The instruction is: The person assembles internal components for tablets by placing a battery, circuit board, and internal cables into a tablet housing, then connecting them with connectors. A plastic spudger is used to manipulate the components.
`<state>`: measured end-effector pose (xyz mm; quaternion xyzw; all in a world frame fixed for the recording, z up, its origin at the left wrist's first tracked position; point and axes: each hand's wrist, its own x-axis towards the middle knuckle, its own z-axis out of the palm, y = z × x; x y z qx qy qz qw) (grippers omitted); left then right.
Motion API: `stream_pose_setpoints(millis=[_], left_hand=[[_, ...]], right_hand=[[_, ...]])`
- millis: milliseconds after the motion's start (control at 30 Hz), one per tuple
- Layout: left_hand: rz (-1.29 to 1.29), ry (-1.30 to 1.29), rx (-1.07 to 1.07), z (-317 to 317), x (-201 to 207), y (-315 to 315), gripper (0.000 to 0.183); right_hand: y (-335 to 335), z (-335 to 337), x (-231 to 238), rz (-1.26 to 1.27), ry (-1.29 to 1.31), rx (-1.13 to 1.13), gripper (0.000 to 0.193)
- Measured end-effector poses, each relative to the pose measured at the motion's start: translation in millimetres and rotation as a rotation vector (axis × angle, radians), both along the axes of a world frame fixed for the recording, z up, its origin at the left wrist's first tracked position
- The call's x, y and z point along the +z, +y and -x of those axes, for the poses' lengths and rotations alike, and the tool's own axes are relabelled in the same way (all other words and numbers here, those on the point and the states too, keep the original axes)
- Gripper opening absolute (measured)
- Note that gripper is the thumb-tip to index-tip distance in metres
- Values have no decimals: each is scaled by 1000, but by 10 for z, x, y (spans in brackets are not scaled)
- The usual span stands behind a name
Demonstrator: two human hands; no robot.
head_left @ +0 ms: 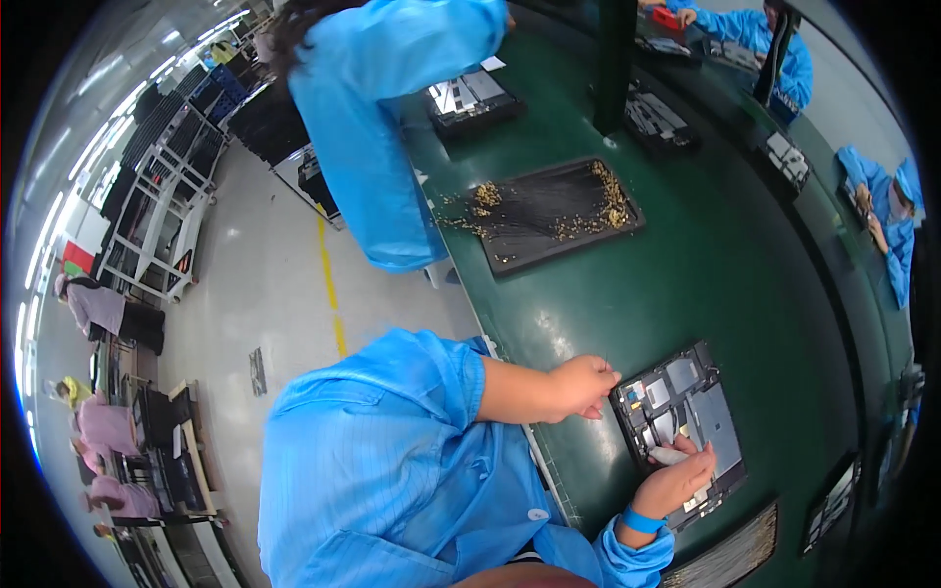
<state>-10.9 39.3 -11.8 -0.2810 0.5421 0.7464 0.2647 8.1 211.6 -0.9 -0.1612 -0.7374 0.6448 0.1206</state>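
A: From my seat far away, I look down through the head camera. What do you want to know first?

B: Where is the thing in work?

A: The opened laptop (720, 421) lies on the green worktop (706, 265), at the lower right of my view. It is turned a little, and its inside parts face up: grey plates, cables and small boards.

B: And the right hand?

A: My right hand (678, 477), with a blue band (642, 520) at the wrist, is over the near part of the laptop. Its grip is closed around a pale tool (668, 455). I cannot tell exactly which kind of tool it is.

B: The left hand also holds something?

A: My left hand (580, 385) is just beside the left edge of the laptop, with the fingers bent together. I cannot tell if this grip is closed on something small, or if the fingertips touch the case.

B: What stands around?

A: Farther along the worktop there is a black tray (534, 211) with many small gold bits (613, 201); some are spilled past its left edge. Beyond it, a co-worker (368, 147) in a blue coat is near another open device (472, 101). A dark panel (730, 551) with a shiny surface lies near my right wrist.
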Motion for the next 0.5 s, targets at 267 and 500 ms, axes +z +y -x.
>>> stream_pose_setpoints(millis=[267,500], left_hand=[[320,333,-121,-107,153,26,39],[190,275,-297,-336,224,39,38]], right_hand=[[-64,-5,40,37,40,24,51],[-71,-11,97,128,64,-3,52]])
